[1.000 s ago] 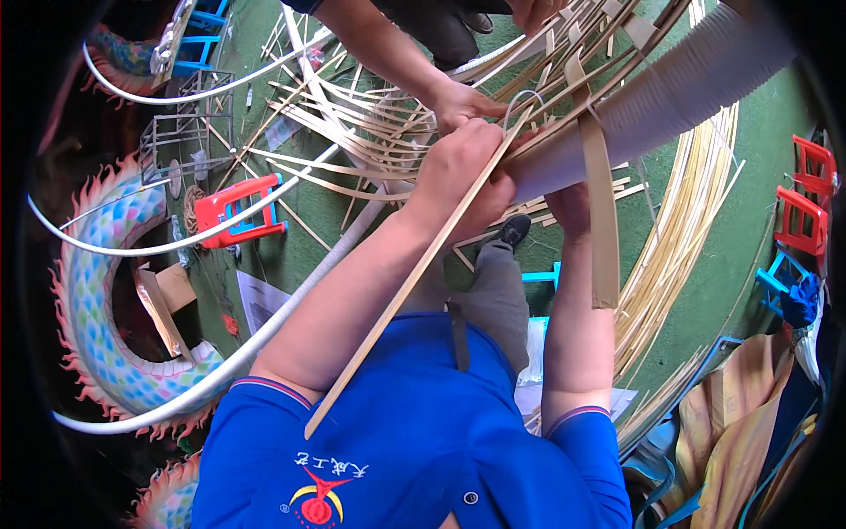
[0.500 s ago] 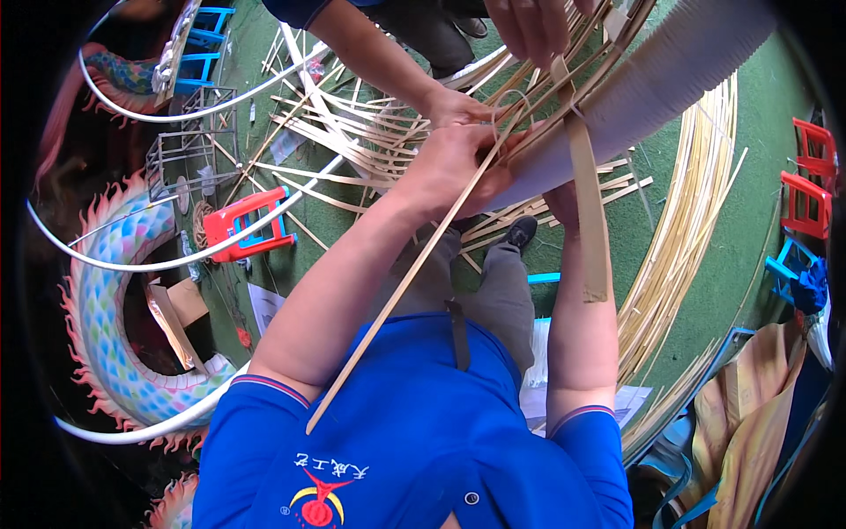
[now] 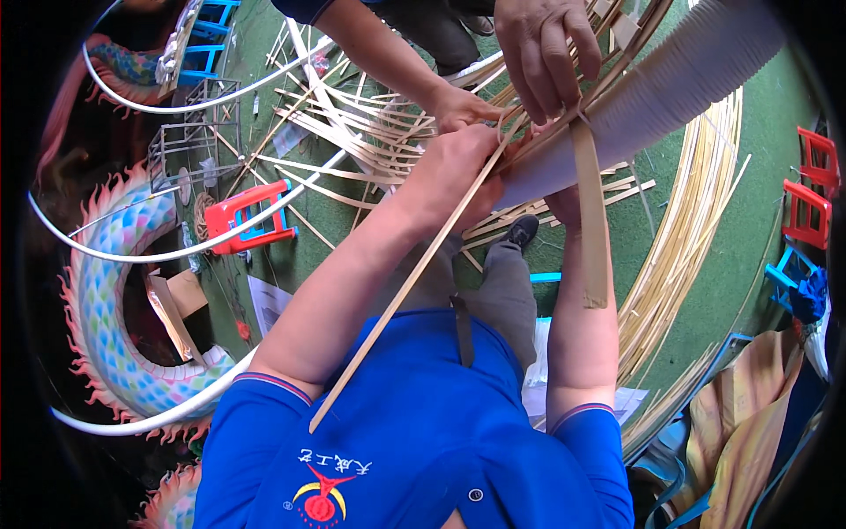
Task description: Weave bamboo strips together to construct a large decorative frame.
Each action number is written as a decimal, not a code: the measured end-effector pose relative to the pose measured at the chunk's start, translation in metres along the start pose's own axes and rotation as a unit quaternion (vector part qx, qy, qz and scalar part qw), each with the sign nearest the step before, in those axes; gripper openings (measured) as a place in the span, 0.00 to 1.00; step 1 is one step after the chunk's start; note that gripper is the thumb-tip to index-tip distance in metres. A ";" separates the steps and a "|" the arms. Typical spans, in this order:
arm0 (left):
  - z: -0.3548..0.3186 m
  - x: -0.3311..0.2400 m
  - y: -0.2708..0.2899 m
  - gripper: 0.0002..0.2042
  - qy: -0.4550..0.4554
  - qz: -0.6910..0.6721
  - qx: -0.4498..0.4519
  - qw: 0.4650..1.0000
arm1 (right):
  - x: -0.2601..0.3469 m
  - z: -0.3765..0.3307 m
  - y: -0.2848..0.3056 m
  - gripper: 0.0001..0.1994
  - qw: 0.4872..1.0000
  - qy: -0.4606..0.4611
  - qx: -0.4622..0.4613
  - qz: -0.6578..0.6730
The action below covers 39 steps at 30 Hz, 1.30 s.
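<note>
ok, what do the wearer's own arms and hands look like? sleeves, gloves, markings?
Short blue sleeves with thin, reddish striped trim at the cuffs. Both forearms are bare, no clear markings, no cables. The left hand shows no glove or watch; the right hand is mostly hidden, but the visible part is ungloved.

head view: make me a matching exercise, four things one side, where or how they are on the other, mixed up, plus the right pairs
1. ribbed tube
2. thin strip
3. bundle of long strips
4. patterned curved piece

A. pale tan, on the green floor, right half
B. far left, scaled in blue, green and pink
C. white, running to the upper right
D. slanting from beside the left hand down over the blue shirt

Pairs: 1-C, 2-D, 3-A, 4-B
</note>
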<state>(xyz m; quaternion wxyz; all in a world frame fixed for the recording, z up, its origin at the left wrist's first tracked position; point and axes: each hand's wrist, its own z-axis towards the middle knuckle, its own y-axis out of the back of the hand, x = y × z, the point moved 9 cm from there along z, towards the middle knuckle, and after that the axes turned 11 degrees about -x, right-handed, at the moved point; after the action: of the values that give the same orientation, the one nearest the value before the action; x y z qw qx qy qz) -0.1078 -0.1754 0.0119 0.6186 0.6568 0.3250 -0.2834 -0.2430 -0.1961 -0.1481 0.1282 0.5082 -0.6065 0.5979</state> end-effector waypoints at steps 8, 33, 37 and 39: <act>-0.008 -0.007 0.001 0.09 -0.088 0.001 -0.060 0.994 | -0.042 0.017 0.036 0.26 0.992 -0.041 -0.036 0.112; -0.046 -0.010 0.003 0.15 -0.105 0.023 -0.241 0.964 | 0.017 -0.002 -0.042 0.16 0.967 -0.071 -0.052 0.239; -0.041 -0.001 -0.007 0.14 -0.098 0.008 -0.223 0.970 | 0.029 -0.005 -0.053 0.12 0.967 -0.039 0.049 0.245; -0.031 0.006 -0.009 0.13 -0.089 0.004 -0.196 0.977 | 0.025 -0.008 -0.048 0.12 0.969 -0.043 0.002 0.242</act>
<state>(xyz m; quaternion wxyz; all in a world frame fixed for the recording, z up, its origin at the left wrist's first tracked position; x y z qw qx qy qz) -0.1120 -0.1437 0.0038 0.7631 0.4963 0.3148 -0.2688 -0.2211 -0.1894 -0.0990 -0.0476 0.3717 -0.7154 0.5897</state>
